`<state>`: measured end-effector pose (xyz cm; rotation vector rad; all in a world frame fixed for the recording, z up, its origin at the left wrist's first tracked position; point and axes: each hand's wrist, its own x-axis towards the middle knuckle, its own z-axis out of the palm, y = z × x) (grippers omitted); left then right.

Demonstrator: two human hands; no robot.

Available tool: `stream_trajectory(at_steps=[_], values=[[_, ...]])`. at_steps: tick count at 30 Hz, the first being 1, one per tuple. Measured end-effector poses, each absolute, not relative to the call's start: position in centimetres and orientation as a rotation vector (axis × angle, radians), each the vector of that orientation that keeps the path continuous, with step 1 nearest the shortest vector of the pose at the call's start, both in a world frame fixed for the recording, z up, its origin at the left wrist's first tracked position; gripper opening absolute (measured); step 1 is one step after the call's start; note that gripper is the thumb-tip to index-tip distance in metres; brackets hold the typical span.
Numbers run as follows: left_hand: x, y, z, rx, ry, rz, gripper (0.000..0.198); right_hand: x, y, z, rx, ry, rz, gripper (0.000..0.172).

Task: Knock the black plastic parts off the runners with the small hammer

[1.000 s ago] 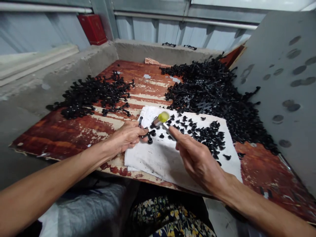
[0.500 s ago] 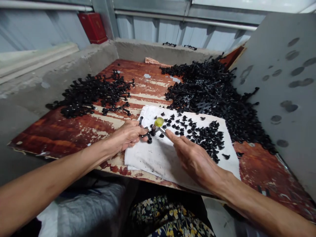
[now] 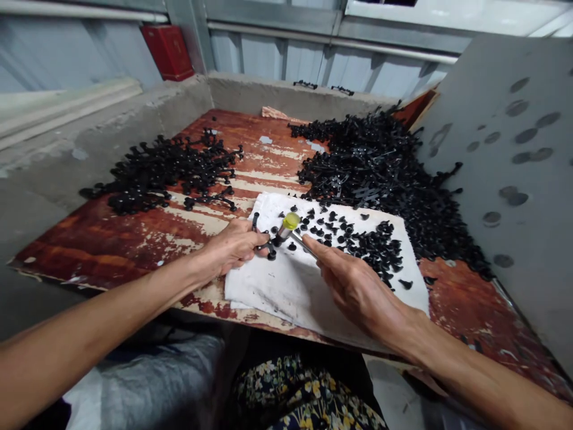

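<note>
Gripping hammer [image 3: 286, 229], right fingers [image 3: 323, 252] curled

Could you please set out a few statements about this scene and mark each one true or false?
1. The right hand holds a hammer. True.
2. The left hand lies flat, holding nothing. False: it grips a black part.
3. The cloth under the many small black pieces is blue. False: it is white.
4. The hammer's upward-facing end is yellow-green. True.
5. The larger heap of black parts lies on the left side of the table. False: it lies on the right, with a smaller heap on the left.
6. A red box stands beyond the table's far left side. True.
</note>
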<state>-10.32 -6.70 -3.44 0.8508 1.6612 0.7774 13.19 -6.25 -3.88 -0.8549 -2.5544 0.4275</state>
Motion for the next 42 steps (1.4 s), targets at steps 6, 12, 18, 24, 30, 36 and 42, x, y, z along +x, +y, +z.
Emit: stream_trajectory(at_steps=[6,12,18,24,30,36,42], values=[[-10.4,-7.6,-2.4,0.83,1.597,0.82,0.022,15.0,-6.7,-4.5,-0.937,-2.526,0.566,0.068],[-10.0,-9.2,-1.5,1.051,1.617,0.746,0.018,15.9,-8.7,-3.8,-0.936,-2.447,0.808,0.061],[-8.6,-9.0,-1.1,1.184,1.57,0.591,0.021,16.1,-9.9,-2.6,-1.309,-1.797,1.344,0.054],[-7.2,-8.9,-1.2,1.035,1.595,0.59,0.018,15.9,-11.5,-3.4,-1.332,-1.56,1.69,0.066],[-6.6,-8.9,-1.0,0.955,1.612,0.587,0.017,16.2,-11.9,-4.4,-1.301,-1.544,1.778,0.064],[-6.4,-8.7,-1.0,0.977,1.611,0.588,0.018,16.4,-11.7,-4.3,-1.291,-1.571,1.784,0.063],[-6.5,-8.9,-1.1,0.994,1.613,0.578,0.019,16.3,-11.6,-4.1,-1.278,-1.606,1.774,0.062]])
